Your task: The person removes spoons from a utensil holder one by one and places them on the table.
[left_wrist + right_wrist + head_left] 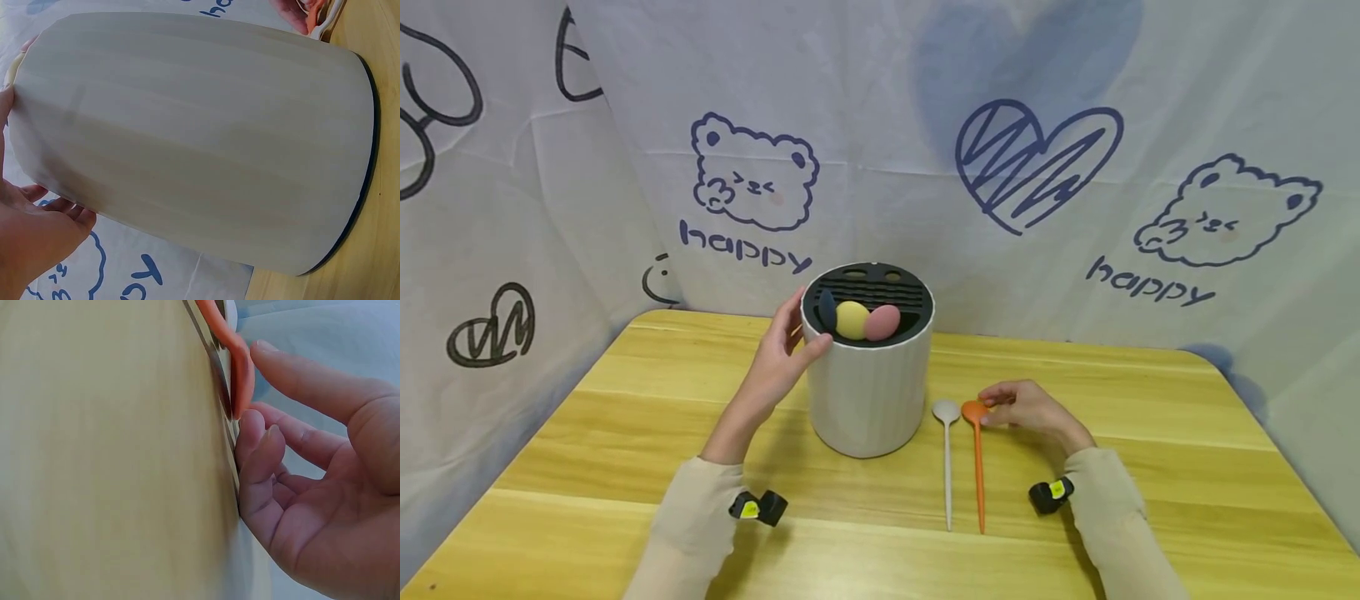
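A white fluted utensil holder (868,400) with a black slotted top stands on the wooden table. Dark blue (827,308), yellow (852,320) and pink (882,322) spoon heads stick up from its front opening. My left hand (778,358) grips the holder's upper left side, thumb at the rim and fingers round the back. To the right, a white spoon (947,467) and an orange spoon (979,467) lie side by side. My right hand (1026,408) is at the orange spoon's bowl (242,378), thumb and fingertips by its edge, apart from each other.
Behind the table (1112,383) hangs a white cloth (880,192) printed with blue bears and hearts. Two black wrist cameras are strapped to the sleeves, the left one (760,507) and the right one (1051,495).
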`<state>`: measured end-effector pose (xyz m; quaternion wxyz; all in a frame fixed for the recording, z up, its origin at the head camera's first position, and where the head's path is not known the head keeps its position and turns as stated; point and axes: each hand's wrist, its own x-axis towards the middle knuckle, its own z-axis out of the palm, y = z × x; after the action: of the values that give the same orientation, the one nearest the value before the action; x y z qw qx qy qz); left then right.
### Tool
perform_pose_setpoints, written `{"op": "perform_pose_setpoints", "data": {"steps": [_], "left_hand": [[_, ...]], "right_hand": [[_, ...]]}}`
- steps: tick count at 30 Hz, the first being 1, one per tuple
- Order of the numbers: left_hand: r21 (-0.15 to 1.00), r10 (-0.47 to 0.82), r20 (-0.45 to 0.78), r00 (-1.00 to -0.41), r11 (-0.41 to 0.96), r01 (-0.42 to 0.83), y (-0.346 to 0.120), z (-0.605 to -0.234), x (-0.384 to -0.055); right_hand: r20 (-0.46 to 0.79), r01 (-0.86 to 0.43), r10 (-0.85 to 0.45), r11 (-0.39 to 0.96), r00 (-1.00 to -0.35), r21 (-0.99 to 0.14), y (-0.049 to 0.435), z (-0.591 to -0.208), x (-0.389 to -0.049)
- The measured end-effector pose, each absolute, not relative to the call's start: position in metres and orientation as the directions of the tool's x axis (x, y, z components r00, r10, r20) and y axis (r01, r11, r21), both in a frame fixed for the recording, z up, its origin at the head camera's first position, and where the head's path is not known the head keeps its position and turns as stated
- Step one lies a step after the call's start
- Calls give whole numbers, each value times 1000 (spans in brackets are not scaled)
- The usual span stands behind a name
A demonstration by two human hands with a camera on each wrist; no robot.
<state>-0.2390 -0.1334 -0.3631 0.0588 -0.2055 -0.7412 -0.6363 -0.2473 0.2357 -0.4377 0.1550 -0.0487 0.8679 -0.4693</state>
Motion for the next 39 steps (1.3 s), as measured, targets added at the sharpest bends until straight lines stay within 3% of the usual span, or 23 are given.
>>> {"op": "perform_pose_setpoints", "data": {"steps": [7, 14, 32, 39], "left_hand": [[916, 227, 359, -905, 100, 388, -133, -363, -240], [919, 225, 348, -910, 108, 378, -133, -363, -238], [918, 226, 354, -907, 100, 383, -133, -365, -240], [918, 226, 354, -907, 99, 383, -132, -363, -240]], "right_hand": [[-213, 54, -219, 567, -952, -822, 236, -434, -247], [-87, -62, -208, 616, -974, -785, 229, -418, -241], [62, -118, -154, 386, -986, -915, 204, -378, -220], [154, -211, -177, 371, -972, -904, 192, -364, -206]]}}
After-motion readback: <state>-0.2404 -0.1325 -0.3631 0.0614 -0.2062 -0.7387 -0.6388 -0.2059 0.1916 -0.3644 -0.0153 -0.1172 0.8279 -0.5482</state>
